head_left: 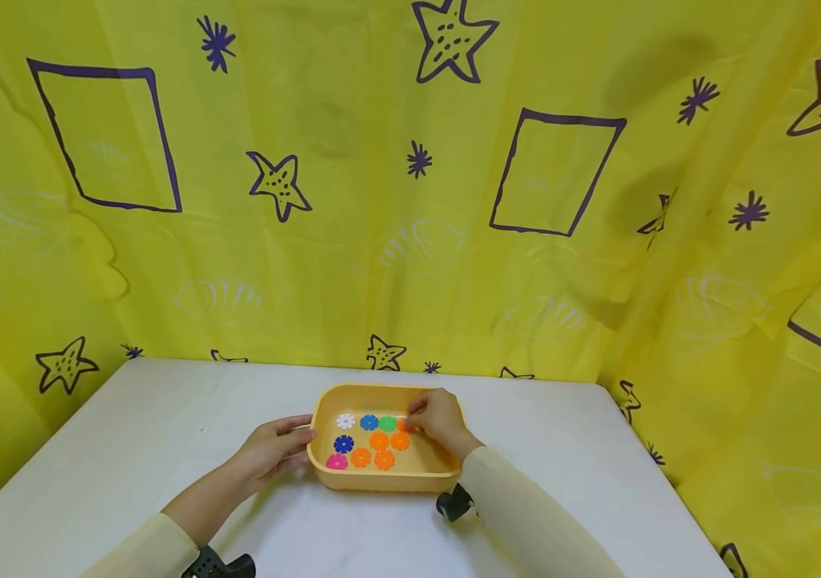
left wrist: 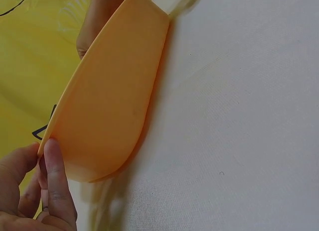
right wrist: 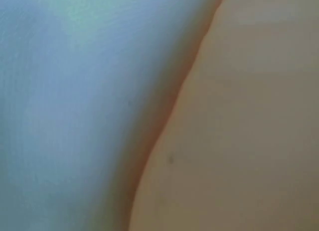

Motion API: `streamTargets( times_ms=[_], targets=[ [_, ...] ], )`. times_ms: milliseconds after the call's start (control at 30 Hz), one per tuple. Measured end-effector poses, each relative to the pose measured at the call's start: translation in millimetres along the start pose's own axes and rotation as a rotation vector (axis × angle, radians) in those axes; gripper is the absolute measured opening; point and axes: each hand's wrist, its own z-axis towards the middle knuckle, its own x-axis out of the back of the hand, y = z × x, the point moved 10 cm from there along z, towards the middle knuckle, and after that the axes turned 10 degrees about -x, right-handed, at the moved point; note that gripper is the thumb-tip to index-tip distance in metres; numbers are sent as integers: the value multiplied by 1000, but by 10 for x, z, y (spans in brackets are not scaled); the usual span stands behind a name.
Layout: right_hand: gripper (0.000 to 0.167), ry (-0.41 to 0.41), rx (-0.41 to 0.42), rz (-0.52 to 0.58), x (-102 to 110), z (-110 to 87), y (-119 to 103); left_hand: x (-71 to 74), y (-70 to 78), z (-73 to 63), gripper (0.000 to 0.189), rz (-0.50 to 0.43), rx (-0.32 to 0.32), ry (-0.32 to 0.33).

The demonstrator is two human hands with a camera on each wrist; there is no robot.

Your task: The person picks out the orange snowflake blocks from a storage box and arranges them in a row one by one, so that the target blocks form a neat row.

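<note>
A light orange plastic tray (head_left: pixel 388 480) sits on the white table. My left hand (head_left: pixel 276 451) pinches its left rim between thumb and fingers; the left wrist view shows this hand (left wrist: pixel 42 191) at the edge of the tray wall (left wrist: pixel 112 91). My right hand (head_left: pixel 442 419) reaches over the right side into the tray, and its fingertips pinch an orange notched disc (head_left: pixel 404 425), partly hidden by them. Other flat notched discs lie on the tray floor: several orange ones (head_left: pixel 384 460), a white (head_left: pixel 345 421), a green (head_left: pixel 388 424), two blue (head_left: pixel 343 444) and a pink (head_left: pixel 336 461).
Yellow curtains (head_left: pixel 352 265) with dark star drawings hang behind and beside the white table (head_left: pixel 186 425). A dark wrist device (head_left: pixel 456 503) on the right arm sits close to the tray's front right corner. The tray's wall (right wrist: pixel 239 131) fills much of the right wrist view, blurred.
</note>
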Motion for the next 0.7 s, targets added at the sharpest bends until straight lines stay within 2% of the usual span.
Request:
streamTargets(
  times_ms=[700],
  targets=[
    [22,12,-11,12,-1,-28,0,3,-25,26,54,-13,9,4]
  ],
)
